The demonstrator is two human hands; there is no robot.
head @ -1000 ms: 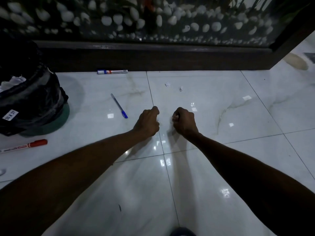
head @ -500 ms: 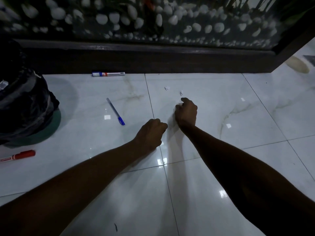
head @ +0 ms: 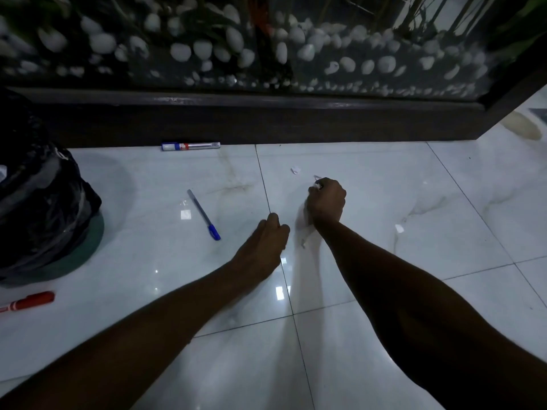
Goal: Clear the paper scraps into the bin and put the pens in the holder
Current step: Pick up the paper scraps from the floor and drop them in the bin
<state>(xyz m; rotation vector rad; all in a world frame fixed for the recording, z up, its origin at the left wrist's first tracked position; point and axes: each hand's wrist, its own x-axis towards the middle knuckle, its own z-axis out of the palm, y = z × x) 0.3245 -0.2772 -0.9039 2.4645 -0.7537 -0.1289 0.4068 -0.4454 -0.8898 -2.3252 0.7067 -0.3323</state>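
Scrap-gathering step. Your right hand [head: 326, 199] is fisted, fingers [head: 317, 187] pinching a white paper scrap [head: 318, 185]; your left hand [head: 270, 233] is curled shut, contents not visible. Next: take the loose scrap [head: 295, 170] at 11 o'clock of the right hand, then carry all to the bin [head: 44, 208] at 9 o'clock. Blue pen [head: 204, 215], red marker [head: 28, 301] and a third marker [head: 191, 146] wait on the glossy tiled floor [head: 384, 187]; dim room, pebble panel [head: 266, 48] at 12 o'clock.

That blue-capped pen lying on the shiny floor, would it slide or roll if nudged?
Probably both: the blue-capped pen looks slim and round, so it may roll sideways. The floor tiles are glossy, so it could skid. It seems light and stiff.
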